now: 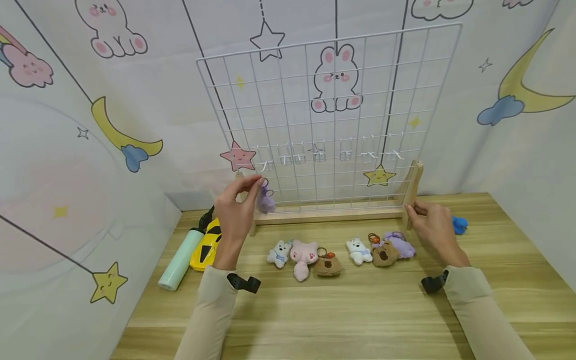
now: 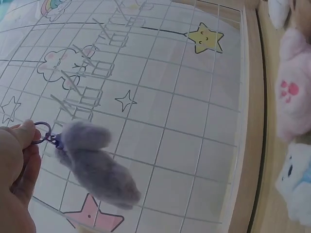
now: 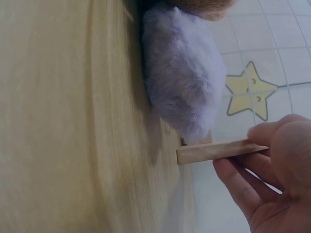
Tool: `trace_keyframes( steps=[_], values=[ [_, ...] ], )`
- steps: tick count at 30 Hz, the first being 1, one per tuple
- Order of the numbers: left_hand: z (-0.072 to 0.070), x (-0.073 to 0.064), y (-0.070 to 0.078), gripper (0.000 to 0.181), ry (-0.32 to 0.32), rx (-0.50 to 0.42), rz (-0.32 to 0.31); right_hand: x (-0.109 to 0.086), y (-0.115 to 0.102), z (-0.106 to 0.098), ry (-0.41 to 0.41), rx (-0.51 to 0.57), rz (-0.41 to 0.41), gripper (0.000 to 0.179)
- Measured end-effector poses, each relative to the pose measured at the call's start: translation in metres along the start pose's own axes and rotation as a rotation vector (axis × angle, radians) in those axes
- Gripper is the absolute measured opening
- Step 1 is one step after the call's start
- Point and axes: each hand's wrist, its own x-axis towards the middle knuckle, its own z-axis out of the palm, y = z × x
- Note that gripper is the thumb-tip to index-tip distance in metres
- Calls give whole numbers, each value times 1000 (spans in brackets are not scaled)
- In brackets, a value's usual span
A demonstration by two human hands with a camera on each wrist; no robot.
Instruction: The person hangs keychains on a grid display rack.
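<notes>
My left hand point(image 1: 236, 210) pinches the ring of a purple plush keychain point(image 2: 99, 162), which dangles before the lower left of a white wire grid rack point(image 1: 333, 172). Small white hooks point(image 1: 319, 155) line a row of the grid just above it. At the rack's right end, my right hand point(image 1: 433, 222) grips the wooden stand leg point(image 3: 214, 150) between thumb and fingers. Close by that leg lies another purple plush keychain point(image 3: 182, 73) on the table.
On the table lie white bear keychains point(image 1: 359, 251), a pink plush keychain point(image 1: 304, 254) and brown plush keychains point(image 1: 328, 266). A mint-green cylinder point(image 1: 182, 260) and yellow toy car point(image 1: 206, 250) sit at left. Something blue point(image 1: 459, 225) is behind my right hand.
</notes>
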Motion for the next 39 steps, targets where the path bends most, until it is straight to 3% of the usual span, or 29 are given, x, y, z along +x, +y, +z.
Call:
trace_keyframes(
  steps=[9,19,26,30,39],
  values=[
    [11,7,0,17,100,-85,-96,-3,1,2,-19,3,24,26],
    [16,8,-8,22,98,-48,-161,-5,0,2,-15,5,23,28],
    [14,-1,-14,24,98,-17,-182,-4,-1,2,-13,14,10,27],
    [8,-11,-16,25,64,-1,-160,-3,-2,2,-16,17,15,27],
    [10,-52,-20,13,-117,79,-87,-2,-2,-1,-11,27,34,31]
  ],
)
